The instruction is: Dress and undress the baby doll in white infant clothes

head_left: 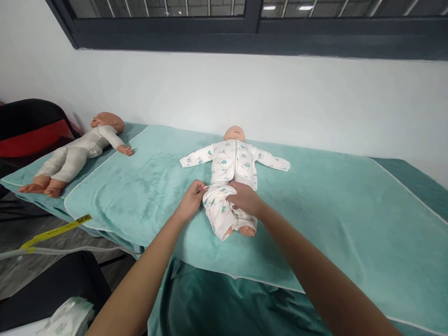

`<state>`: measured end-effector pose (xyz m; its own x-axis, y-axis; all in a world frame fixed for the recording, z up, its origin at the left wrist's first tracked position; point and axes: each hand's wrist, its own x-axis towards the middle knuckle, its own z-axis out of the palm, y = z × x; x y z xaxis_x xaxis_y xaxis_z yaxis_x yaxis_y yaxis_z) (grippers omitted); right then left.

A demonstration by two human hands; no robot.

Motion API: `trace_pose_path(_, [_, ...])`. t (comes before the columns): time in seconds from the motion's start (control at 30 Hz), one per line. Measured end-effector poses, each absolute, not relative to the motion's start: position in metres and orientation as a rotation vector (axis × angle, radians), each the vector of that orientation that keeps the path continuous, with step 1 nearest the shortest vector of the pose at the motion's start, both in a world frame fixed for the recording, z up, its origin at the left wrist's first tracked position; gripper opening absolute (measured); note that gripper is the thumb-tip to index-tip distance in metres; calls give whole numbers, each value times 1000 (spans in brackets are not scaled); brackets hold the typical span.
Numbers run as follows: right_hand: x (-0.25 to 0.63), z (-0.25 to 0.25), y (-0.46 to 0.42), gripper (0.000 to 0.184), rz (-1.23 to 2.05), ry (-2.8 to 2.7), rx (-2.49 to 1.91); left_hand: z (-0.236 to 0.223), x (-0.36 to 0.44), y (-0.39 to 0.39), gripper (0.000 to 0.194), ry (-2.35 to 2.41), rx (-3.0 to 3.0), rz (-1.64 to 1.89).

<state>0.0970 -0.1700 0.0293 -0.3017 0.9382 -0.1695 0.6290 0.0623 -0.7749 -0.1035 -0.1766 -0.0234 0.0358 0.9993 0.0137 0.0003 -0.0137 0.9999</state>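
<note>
A baby doll (234,133) lies on its back, head toward the wall, on a green blanket (322,205). It wears a white printed jacket (224,161) with sleeves spread wide. Printed white baby trousers (217,212) cover its legs, bunched at the top, and its feet show at the hems. My left hand (192,198) pinches the trousers' waist at the left side. Over the front of the waist, my right hand (245,198) is closed on the same trousers, its fingertips partly hidden in the folds.
Another doll (79,151) in a white suit lies at the blanket's left end. A black chair (35,133) with red stands behind it. At lower left are a dark seat (56,284), a white package (72,317) and a yellow tag (56,232) by a pale cord. A wall (224,88) borders the far side.
</note>
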Motion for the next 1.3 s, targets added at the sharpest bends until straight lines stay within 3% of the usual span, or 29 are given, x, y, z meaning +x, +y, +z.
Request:
trace_pose_path(0.2, [98, 27, -169, 9, 1188, -1905, -1535, -26, -91, -147, 15, 1365, 1430, 1373])
trace_pose_path(0.5, [88, 22, -176, 11, 797, -1998, -1676, -34, -80, -137, 11, 1392, 1381, 1499])
trace_pose_path(0.67, [101, 21, -181, 28, 989, -1860, -1315, -33, -84, -137, 22, 1315, 1321, 1434])
trace_pose_path(0.77, [111, 18, -176, 29, 1012, -1711, -1141, -30, -89, -136, 19, 1264, 1266, 1361])
trace_pose_path(0.93, [106, 6, -162, 23, 409, -1841, -1247, -21, -94, -133, 30, 1197, 1245, 1202])
trace_pose_path(1.03, [97, 1, -157, 30, 91, -1842, -1475, -19, -87, -129, 40, 1253, 1251, 1173])
trace_pose_path(1.17, [89, 2, -151, 44, -25, -1760, -1759, -26, -76, -127, 43, 1353, 1273, 1226])
trace_pose_path(1.3, [93, 6, -142, 38, 10, -1719, -1853, -35, -72, -127, 23, 1430, 1443, 1313])
